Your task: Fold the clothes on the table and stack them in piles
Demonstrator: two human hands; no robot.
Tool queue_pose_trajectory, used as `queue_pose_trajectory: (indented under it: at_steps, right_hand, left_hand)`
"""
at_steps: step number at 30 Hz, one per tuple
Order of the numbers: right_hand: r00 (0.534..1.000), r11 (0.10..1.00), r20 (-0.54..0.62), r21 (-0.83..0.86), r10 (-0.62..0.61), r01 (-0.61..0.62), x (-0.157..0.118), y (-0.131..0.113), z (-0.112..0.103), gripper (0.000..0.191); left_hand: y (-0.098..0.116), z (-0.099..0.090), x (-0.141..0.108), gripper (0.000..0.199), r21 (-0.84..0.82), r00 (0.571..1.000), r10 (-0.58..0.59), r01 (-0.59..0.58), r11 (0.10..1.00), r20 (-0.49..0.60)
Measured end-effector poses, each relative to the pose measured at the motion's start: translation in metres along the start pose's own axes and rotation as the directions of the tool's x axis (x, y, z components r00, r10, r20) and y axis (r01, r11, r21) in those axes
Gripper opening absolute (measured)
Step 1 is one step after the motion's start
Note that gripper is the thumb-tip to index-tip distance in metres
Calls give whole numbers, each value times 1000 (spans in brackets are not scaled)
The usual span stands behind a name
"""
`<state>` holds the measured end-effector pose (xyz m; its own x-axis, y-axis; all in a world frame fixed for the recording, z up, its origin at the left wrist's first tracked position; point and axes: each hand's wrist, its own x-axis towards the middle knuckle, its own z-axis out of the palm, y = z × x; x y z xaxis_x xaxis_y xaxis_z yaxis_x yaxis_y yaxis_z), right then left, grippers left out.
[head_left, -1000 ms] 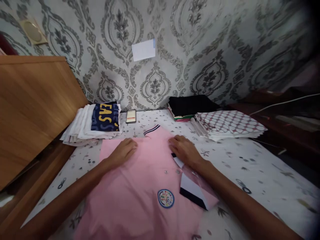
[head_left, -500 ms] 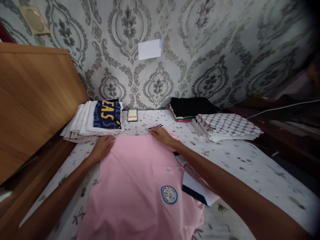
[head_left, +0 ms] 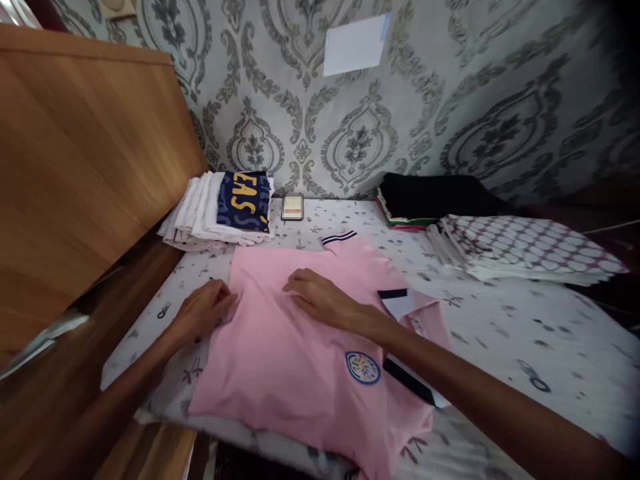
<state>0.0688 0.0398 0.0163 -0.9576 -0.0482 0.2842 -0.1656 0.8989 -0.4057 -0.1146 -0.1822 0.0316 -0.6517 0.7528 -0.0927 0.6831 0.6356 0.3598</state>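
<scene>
Pink polo shirt (head_left: 295,380): right hand (head_left: 320,297) loose, sweep it flat toward its 9-o'clock hem (head_left: 209,368); whether your left hand (head_left: 206,308) pinches there, I cannot tell.

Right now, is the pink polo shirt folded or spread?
Spread: the pink polo shirt lies out on the patterned sheet, striped sleeve, collar and round badge showing.
</scene>
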Motion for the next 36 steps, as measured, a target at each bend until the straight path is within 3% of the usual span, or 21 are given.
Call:
queue_pose_trajectory:
  at_steps: [3, 6, 10, 16, 23, 27, 32, 36]
  right_hand:
    - [995, 998, 80, -30, -53, 56, 10, -33, 8, 21]
    - [980, 988, 137, -39, -145, 151, 14, -65, 18, 18]
    - [936, 959, 233, -42, -264, 281, 8, -100, 32, 16]
    - [906, 933, 281, -81, -317, 351, -8, -135, 38, 25]
    - [913, 923, 246, -129, -325, 363, -18, -147, 42, 13]
    - [902, 917, 289, -147, -320, 372, -15, -147, 41, 13]
    - [891, 925, 336, -121, -304, 361, -9, -145, 41, 13]
    - [875, 939, 357, 24, -328, 343, -5, -143, 42, 14]
  left_hand:
    - [6, 9, -12, 26, 65, 996, -56, 61, 996, -69]
    - [11, 13, -13, 18, 103, 996, -33, 41, 994, -86]
    - [10, 8, -10, 15, 87, 999, -25, 28, 996, -36]
    - [-5, -4, -3, 13, 71, 998, -61, 63, 995, -35]
    - [-25, 5, 9, 8, -126, 997, -50, 42, 991, -63]
    - [-23, 7, 25, 18, -263, 995, -68, 48, 964, -68]
    - [-8, 5, 42, 21, -138, 987, -103, 86, 987, -121]
    - [-6, 3, 44, 22, -45, 979, -103, 96, 994, -176]
